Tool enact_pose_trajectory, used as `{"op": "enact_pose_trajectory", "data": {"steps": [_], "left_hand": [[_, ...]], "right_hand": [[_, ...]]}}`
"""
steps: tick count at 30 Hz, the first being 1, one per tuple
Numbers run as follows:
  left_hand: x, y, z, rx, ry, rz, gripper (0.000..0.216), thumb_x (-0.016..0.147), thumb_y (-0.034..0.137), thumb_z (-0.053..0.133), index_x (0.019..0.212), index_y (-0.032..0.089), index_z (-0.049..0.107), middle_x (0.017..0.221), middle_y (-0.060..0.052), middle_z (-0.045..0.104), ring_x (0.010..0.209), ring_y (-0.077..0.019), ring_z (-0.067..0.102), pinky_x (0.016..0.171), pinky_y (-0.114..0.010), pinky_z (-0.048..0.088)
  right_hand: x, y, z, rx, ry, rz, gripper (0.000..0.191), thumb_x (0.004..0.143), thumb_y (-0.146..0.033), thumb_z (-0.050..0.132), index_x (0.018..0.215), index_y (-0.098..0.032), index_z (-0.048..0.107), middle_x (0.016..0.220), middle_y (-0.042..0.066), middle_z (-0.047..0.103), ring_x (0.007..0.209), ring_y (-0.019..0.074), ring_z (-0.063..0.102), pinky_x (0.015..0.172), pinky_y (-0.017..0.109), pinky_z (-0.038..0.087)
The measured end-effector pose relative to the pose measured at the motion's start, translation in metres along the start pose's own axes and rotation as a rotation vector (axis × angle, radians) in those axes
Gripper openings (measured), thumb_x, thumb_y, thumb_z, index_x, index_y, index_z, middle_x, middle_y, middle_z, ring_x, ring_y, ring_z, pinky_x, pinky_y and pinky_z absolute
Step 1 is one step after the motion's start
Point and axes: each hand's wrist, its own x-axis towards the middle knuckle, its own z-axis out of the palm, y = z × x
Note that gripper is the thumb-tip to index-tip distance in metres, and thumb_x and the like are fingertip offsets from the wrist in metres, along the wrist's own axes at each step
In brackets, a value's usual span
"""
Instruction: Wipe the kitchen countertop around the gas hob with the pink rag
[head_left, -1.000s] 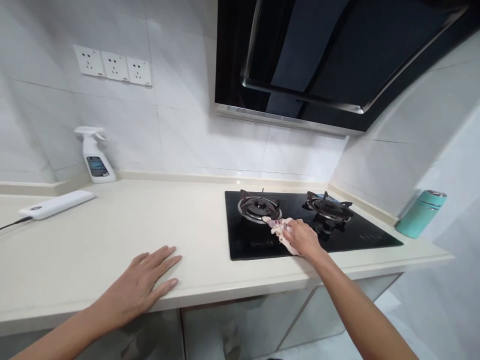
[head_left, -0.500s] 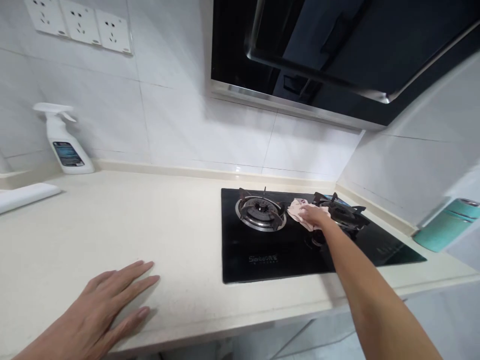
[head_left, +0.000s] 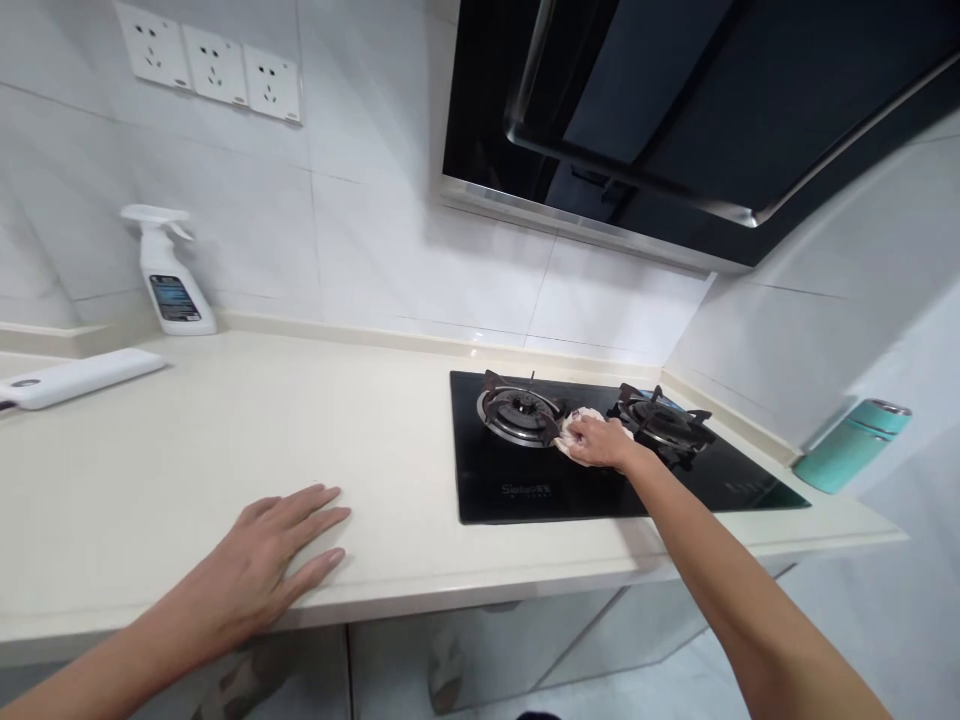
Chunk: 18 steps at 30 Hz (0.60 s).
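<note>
My right hand (head_left: 598,442) is closed on a pale pink cloth (head_left: 571,440), pressed to the black glass gas stove (head_left: 495,480) between its two burners. The cloth is bunched under my fingers and partly hidden by them. Just left of it is the left burner (head_left: 519,412) with its dark pan support; the right burner (head_left: 664,422) lies to the right. My left hand (head_left: 281,545) rests flat, fingers spread, on the cream countertop (head_left: 315,430) near its front edge, holding nothing.
A white spray bottle (head_left: 176,285) stands against the tiled wall at the left, with a white handle-shaped object (head_left: 90,378) in front. A teal cylinder (head_left: 855,445) stands right of the stove. The black range hood (head_left: 637,110) overhangs the stove. Three sockets (head_left: 215,65) are on the wall.
My right hand has drawn the cloth leftward across the glass, closer to the left burner. The view has shifted, so more of the counter's left end and the cabinets below show. My left hand stays flat.
</note>
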Motion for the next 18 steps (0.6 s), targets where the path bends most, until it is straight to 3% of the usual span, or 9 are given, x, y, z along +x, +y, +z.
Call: {"op": "enact_pose_trajectory", "data": {"steps": [10,18], "left_hand": [[0.005,0.008,-0.006,0.016,0.004,-0.010,0.049,0.101,0.057,0.050,0.137,0.031,0.070,0.148,-0.004,0.065,0.137,-0.0301,0.059,0.108,-0.043,0.046],[0.004,0.000,-0.001,0.022,0.071,0.068,0.046,0.101,0.055,0.049,0.136,0.033,0.069,0.145,-0.001,0.068,0.136,-0.0285,0.061,0.103,-0.039,0.050]], "right_hand": [[-0.048,-0.047,-0.006,0.000,0.201,-0.121,0.034,0.102,-0.049,0.053,0.105,-0.019,0.070,0.114,0.011,0.072,0.108,0.0267,0.061,0.097,0.038,0.037],[-0.085,-0.138,0.001,0.172,0.361,-0.276,0.024,0.100,-0.043,0.062,0.114,-0.025,0.069,0.114,0.005,0.071,0.109,0.0240,0.061,0.100,0.038,0.035]]}}
